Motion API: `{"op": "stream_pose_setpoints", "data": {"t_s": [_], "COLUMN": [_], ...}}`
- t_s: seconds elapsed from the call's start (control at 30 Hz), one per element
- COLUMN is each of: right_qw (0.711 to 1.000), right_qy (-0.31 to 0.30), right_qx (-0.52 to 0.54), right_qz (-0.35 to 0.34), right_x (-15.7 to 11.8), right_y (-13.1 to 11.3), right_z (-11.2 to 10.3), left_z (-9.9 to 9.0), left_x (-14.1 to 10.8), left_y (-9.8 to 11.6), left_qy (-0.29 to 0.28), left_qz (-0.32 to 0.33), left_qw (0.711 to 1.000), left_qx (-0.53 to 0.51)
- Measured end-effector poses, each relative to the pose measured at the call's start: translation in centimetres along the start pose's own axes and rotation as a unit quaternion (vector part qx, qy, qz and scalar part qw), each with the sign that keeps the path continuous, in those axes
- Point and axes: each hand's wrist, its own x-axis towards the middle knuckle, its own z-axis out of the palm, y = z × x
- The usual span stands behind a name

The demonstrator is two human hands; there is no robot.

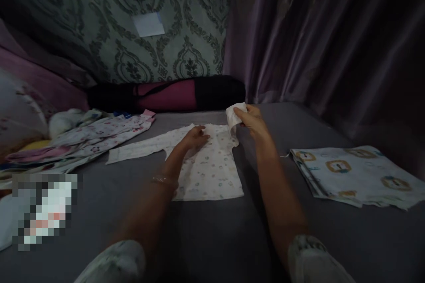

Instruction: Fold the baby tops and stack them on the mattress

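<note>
Pinching white cloth between thumb and fingers, the right hand is gripping what appears to be the sleeve of a small printed shirt. That portion is standing clear of the surface, curling down toward the shirt's shoulder. The shirt itself is lying flat on the grey sheet, spreading left of the grip and toward the person. The left hand is resting at the upper part of the shirt, just left of the grip, fingers loosely extended and clasping nothing; whether it is pressing down cannot be determined. The other sleeve is extending farther left. Patterned clothes are lying well left of the grip, a folded cloth is lying to its right and nearer the person, and a black and magenta bag is lying beyond it. In this inspector's judgement, good handling is calling for a light pinch near the cuff, a steadying left palm on the shirt, and a smooth, untwisted sleeve, since pulling is risking creases at the shoulder.
</note>
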Motion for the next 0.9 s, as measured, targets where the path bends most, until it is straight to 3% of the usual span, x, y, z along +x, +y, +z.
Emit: {"op": "stream_pose_setpoints", "data": {"t_s": [0.07, 0.17, 0.27, 0.33, 0.43, 0.53, 0.6, 0.67, 0.8, 0.9], "right_qw": [1.0, 0.999, 0.996, 0.985, 0.939, 0.916, 0.926, 0.948, 0.988, 0.969], "right_qy": [-0.009, -0.023, -0.05, -0.137, -0.29, -0.343, -0.333, -0.284, -0.112, -0.026], "right_qx": [-0.006, -0.004, -0.017, -0.064, -0.15, -0.181, -0.166, -0.139, -0.11, -0.242], "right_qz": [-0.001, -0.032, -0.071, -0.089, -0.105, -0.104, -0.067, -0.022, -0.002, -0.04], "right_x": [0.1, -0.1, -1.1, -2.1, -3.5, -3.5, -2.7, -1.4, 1.2, 2.3], "right_y": [0.2, 0.8, 1.8, 2.9, 4.6, 5.5, 5.4, 5.0, 4.5, 5.0], "right_z": [0.9, 2.9, 5.9, 7.9, 9.7, 9.9, 9.0, 7.6, 3.8, 1.6], "left_z": [-1.0, -1.7, -1.8, -1.8, -1.8, -1.6, -1.4, -1.2, -1.1, -1.0], "left_x": [-1.9, -4.2, -5.0, -4.8, -4.3, -4.0, -4.1, -4.3, -4.2, -3.8], "left_y": [-1.3, -2.4, -2.7, -2.7, -2.7, -2.9, -2.9, -2.8, -2.8, -3.5], "left_qy": [0.05, 0.117, 0.137, 0.131, 0.11, 0.123, 0.141, 0.133, 0.118, 0.151], "left_qz": [-0.058, -0.104, -0.122, -0.135, -0.137, -0.122, -0.114, -0.1, -0.047, 0.047], "left_qw": [0.992, 0.957, 0.92, 0.899, 0.886, 0.904, 0.916, 0.926, 0.954, 0.965], "left_qx": [-0.097, -0.245, -0.346, -0.395, -0.43, -0.391, -0.359, -0.338, -0.272, -0.208]}}
